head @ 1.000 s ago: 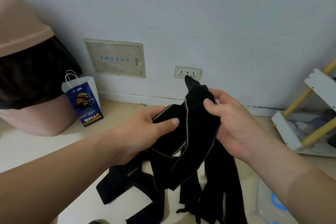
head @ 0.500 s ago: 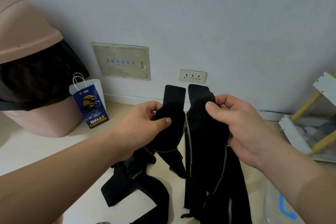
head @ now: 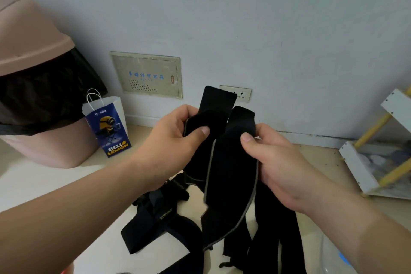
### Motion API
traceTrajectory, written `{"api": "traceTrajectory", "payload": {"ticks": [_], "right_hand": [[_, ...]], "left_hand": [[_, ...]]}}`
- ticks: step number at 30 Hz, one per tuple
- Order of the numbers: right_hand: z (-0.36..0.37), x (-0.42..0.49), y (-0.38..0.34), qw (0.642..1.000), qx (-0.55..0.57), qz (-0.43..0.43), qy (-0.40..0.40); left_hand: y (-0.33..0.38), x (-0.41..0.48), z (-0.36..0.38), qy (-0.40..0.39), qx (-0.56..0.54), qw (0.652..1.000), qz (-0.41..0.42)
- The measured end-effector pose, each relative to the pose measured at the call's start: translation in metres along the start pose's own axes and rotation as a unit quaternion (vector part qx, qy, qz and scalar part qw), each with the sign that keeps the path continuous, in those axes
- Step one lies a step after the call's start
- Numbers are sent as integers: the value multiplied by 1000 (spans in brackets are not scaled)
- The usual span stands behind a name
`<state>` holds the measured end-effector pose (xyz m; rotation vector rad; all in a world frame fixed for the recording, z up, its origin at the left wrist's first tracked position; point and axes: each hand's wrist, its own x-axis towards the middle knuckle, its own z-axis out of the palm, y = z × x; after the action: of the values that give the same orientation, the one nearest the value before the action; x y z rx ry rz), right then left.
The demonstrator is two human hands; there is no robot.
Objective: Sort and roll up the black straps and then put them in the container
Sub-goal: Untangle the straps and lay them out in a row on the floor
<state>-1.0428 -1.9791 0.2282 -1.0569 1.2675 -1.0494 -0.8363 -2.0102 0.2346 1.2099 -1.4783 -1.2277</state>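
Observation:
My left hand [head: 171, 147] pinches the end of one black strap [head: 216, 104], whose flat tip sticks up above my thumb. Close beside it, my right hand [head: 282, 167] grips the top of a wider black strap [head: 231, 176] with grey edging that hangs down in front of me. More black straps [head: 155, 227] lie tangled on the pale floor below, one printed XUEYING. The rim of a clear plastic container [head: 331, 256] with a blue mark shows at the bottom right, under my right forearm.
A pink bin [head: 33, 55] lined with a black bag stands at the left by a blue and white paper bag [head: 106, 124]. On the wall are a panel [head: 146, 74] and a socket [head: 241, 93]. A white and yellow rack [head: 378, 155] stands at the right.
The two strap ends have come apart: my left hand drew one strap out to the left and raised its tip, while my right hand kept hold of the wider one.

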Motion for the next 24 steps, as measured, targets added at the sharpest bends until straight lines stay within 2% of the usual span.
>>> {"api": "traceTrajectory", "payload": {"ticks": [7,11,16,20,24], "right_hand": [[2,12,24,994,-60,52,-81],[1,18,29,986,-133,80,-65],[-5,20,35,966,-197,147,-81],[-4,20,28,992,-71,68,-78],[1,11,10,998,20,3,-67]], "left_hand": [[7,4,2,41,-69,997,-19],[4,6,5,120,-31,992,-24],[8,19,-9,202,-43,978,-32],[-1,15,-6,127,-17,989,-77],[-10,9,1,47,24,994,-92]]}}
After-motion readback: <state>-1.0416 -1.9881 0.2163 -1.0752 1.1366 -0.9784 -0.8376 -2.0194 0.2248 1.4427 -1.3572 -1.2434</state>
